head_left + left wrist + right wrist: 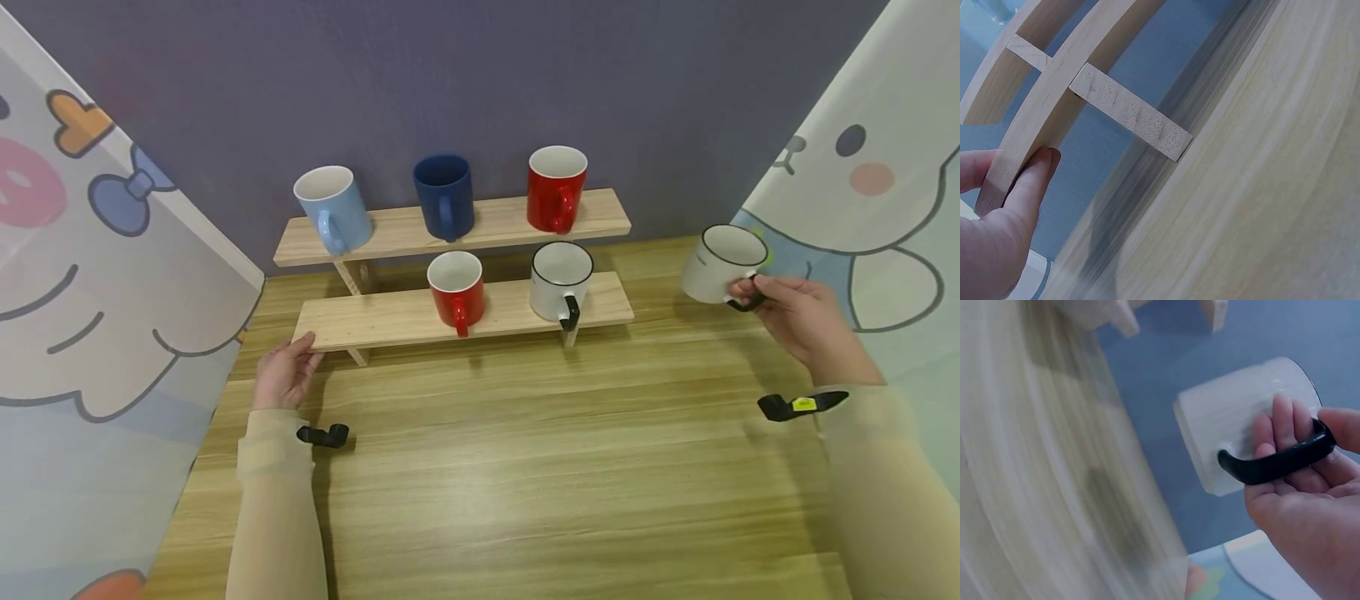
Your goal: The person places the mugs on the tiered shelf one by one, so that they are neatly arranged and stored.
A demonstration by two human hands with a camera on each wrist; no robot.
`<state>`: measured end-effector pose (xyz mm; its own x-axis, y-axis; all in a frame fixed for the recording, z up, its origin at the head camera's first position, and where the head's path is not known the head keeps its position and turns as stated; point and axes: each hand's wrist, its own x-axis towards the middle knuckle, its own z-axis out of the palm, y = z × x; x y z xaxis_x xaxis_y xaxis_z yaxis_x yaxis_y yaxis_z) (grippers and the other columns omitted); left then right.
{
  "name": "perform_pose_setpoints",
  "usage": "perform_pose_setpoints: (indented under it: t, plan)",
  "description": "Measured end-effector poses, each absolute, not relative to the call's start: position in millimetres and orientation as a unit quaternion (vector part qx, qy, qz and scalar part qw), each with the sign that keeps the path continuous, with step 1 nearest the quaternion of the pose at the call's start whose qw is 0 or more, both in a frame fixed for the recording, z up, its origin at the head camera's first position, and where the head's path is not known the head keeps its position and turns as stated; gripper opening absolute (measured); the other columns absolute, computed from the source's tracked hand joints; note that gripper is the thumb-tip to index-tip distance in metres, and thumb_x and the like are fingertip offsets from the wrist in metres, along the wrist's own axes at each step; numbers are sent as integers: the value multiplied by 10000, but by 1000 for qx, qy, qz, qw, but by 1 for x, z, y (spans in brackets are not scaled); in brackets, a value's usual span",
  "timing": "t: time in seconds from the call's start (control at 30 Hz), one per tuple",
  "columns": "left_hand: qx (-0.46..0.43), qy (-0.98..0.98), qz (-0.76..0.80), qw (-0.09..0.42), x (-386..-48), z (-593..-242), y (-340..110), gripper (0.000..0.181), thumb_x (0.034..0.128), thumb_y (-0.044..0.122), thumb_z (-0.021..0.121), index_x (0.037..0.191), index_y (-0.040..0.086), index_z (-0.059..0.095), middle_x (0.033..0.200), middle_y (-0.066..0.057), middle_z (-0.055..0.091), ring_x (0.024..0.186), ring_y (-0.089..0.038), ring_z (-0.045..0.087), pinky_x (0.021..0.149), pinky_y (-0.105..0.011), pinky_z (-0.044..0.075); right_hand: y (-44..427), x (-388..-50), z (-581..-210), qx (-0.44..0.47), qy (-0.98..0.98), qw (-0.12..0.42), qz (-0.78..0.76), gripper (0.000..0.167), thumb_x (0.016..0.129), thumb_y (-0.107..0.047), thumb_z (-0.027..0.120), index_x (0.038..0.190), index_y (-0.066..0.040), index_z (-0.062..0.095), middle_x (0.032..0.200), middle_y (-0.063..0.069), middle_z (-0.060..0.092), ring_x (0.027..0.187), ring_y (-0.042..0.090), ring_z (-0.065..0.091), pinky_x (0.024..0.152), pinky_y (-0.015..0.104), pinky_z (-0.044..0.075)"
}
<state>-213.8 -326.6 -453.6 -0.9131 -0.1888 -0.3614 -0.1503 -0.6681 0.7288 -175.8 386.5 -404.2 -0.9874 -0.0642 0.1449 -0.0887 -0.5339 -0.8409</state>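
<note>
My right hand [806, 321] holds a white mug [712, 271] with a black rim by its black handle, right of the shelf. In the right wrist view the fingers go through the handle [1279, 464], and the mug [1235, 419] is off the table. My left hand [285, 375] pinches the left end of the lower wooden shelf board [360, 321]; the left wrist view shows the thumb and a finger [1032, 181] on either side of the board [1035, 119]. On that board stand a red mug [457, 296] and another white mug [558, 283], handles facing me.
The upper board [390, 233] bears a light blue mug [337, 212], a dark blue mug [442, 196] and a red mug [555, 187]. The wooden table [525, 467] lies in front. Printed panels stand at left [75, 250] and right [885, 217].
</note>
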Motion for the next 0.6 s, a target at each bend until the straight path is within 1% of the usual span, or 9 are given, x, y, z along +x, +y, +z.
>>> perform_pose_setpoints:
  t: [0.2, 0.33, 0.43, 0.6]
  plan:
    - [210, -409, -888, 12, -214, -452, -326, 207, 960, -65, 673, 1140, -42, 574, 981, -162, 671, 862, -218, 719, 881, -238, 562, 380, -164, -392, 157, -508, -48, 846, 310, 1067, 135, 332, 1134, 257, 610, 1047, 270, 695, 1018, 309, 669, 942, 321, 555]
    - [211, -406, -889, 11, -214, -453, -327, 255, 957, -64, 677, 1175, -40, 547, 984, -165, 670, 872, -225, 721, 891, -244, 558, 375, -161, -385, 224, -514, -84, 824, 347, 1060, 166, 258, 1151, 286, 570, 1084, 283, 686, 1058, 315, 662, 961, 341, 554]
    - [211, -408, -888, 11, -213, -453, -327, 233, 955, -63, 682, 1155, -40, 564, 972, -163, 673, 857, -221, 721, 879, -243, 564, 372, -159, -382, 256, -513, -110, 812, 372, 1049, 190, 220, 1164, 287, 560, 1105, 290, 681, 1087, 322, 662, 984, 347, 544]
    - [211, -410, -887, 12, -213, -454, -327, 181, 953, -63, 684, 1110, -38, 595, 961, -162, 679, 850, -216, 722, 847, -238, 580, 369, -154, -379, 284, -509, -140, 800, 413, 1047, 191, 184, 1199, 268, 560, 1134, 283, 675, 1129, 341, 644, 1022, 363, 519]
